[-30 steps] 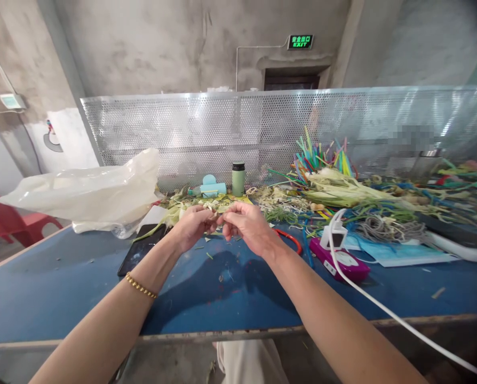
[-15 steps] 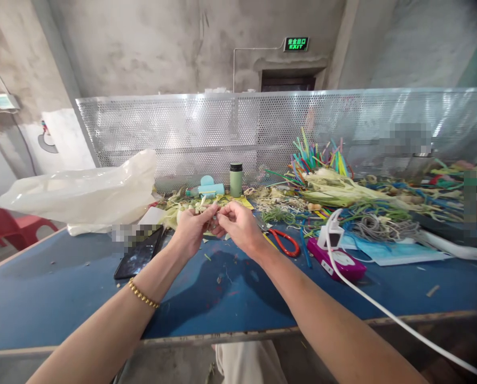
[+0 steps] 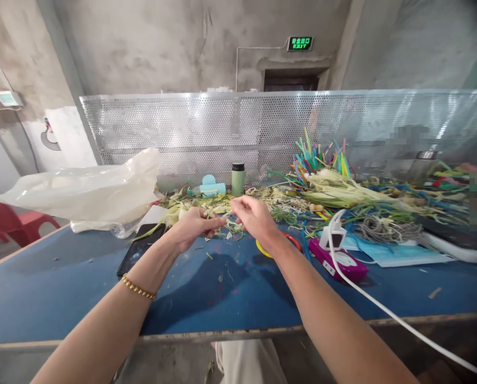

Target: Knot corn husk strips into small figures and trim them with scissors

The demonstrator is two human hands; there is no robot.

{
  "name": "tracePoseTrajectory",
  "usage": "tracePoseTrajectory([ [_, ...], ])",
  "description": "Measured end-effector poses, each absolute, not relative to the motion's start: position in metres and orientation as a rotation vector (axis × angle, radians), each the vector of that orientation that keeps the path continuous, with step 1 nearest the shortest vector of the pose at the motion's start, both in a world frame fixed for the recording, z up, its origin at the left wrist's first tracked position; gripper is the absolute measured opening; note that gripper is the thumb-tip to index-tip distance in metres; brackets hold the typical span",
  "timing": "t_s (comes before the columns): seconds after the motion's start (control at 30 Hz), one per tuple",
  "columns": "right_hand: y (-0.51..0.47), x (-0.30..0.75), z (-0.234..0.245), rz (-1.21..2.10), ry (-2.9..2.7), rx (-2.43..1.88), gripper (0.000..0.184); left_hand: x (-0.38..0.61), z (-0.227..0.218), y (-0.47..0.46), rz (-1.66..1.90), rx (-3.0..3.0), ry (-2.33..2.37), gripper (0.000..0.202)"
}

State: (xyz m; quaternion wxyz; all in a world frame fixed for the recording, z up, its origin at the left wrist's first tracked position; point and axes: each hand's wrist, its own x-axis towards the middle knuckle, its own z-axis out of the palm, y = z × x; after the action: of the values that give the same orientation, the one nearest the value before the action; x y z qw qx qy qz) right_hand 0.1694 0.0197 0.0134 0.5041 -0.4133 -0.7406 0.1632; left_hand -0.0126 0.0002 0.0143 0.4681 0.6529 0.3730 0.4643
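My left hand (image 3: 194,226) is closed in a pinch around a small piece of pale green husk strip (image 3: 214,214) over the blue table (image 3: 62,288). My right hand (image 3: 254,216) is raised a little to the right of it, fingers pinched on the other end of the same strip. Both hands hover just in front of a heap of green and yellow husk scraps (image 3: 198,205). A gold bead bracelet (image 3: 136,287) is on my left wrist.
A black phone (image 3: 140,248) lies left of my hands. A white plastic bag (image 3: 86,192), a green flask (image 3: 238,178) and a blue bottle (image 3: 210,188) stand behind. Red scissors (image 3: 292,241), a purple device (image 3: 338,258) with white cable (image 3: 382,306), coloured strips (image 3: 322,157) and a perforated metal screen (image 3: 262,133) lie right and beyond.
My right hand has lifted up and to the right, away from my left hand, drawing the strip out between them. The left hand stayed almost in place.
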Motion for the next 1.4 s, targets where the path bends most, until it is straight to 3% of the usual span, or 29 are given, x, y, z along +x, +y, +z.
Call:
tracePoseTrajectory([
  [0.1,0.014,0.163,0.012,0.635,-1.894,-0.885,0.034,-0.012,0.014,-0.004,0.972,1.724,0.954,0.03],
  [0.27,0.013,0.157,0.009,0.683,-1.883,-0.808,0.033,-0.012,0.013,-0.005,0.817,1.801,1.005,0.019],
  [0.37,0.013,0.159,0.011,0.737,-1.855,-0.739,0.023,-0.014,0.015,-0.005,0.825,1.783,1.007,0.022],
  [0.57,0.007,0.169,0.024,1.019,-1.577,-0.725,0.033,-0.024,0.023,-0.003,1.003,1.753,0.914,0.033],
  [0.8,0.01,0.171,0.025,0.975,-1.476,-0.729,0.036,-0.015,0.019,-0.001,1.195,1.744,0.892,0.026],
  [1.0,0.014,0.17,0.023,0.925,-1.427,-0.697,0.032,-0.011,0.014,-0.002,1.079,1.729,0.873,0.024],
  [1.2,0.01,0.17,0.025,0.951,-1.481,-0.731,0.037,-0.02,0.018,0.002,1.245,1.687,1.01,0.037],
  [1.4,0.009,0.167,0.022,0.971,-1.545,-0.75,0.034,-0.008,0.013,-0.002,1.187,1.766,0.93,0.027],
])
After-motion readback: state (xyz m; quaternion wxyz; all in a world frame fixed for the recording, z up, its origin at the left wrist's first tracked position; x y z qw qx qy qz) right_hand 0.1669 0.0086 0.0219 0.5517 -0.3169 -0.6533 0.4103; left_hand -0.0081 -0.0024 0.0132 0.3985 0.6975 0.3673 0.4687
